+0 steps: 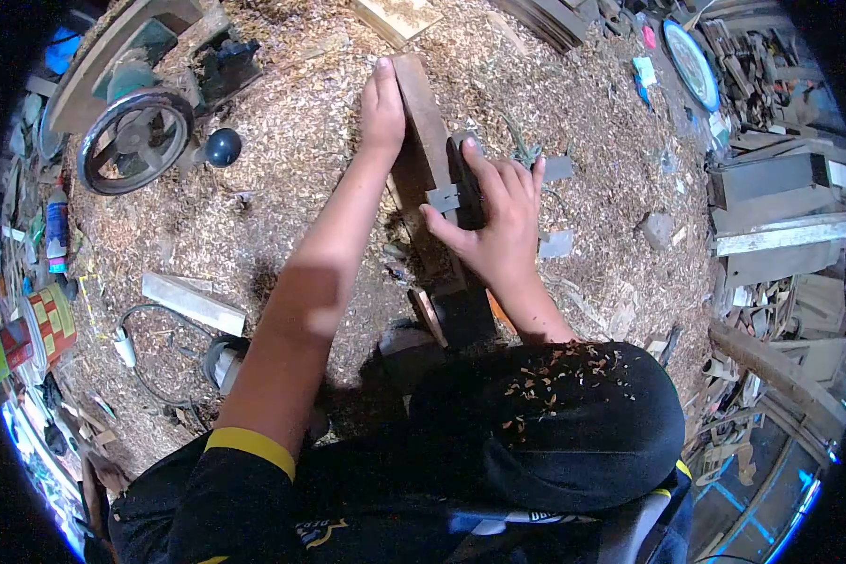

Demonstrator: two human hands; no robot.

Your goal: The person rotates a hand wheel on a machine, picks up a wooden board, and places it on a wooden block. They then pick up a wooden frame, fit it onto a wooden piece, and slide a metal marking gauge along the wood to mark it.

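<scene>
A long brown wooden beam runs away from me over the shavings. My left hand is closed along its left side near the far end, with the fingertips at the top edge. My right hand lies further down on the right, its fingers spread and thumb stretched out beside a small grey metal plate. Between that thumb and index finger shows a narrow dark piece, partly covered; I cannot make out its kind. More grey plates stick out right of the hand.
Wood shavings cover the ground. A machine handwheel with a dark ball knob stands upper left. A pale wood block and a cable lie lower left. Timber and scraps crowd the right side.
</scene>
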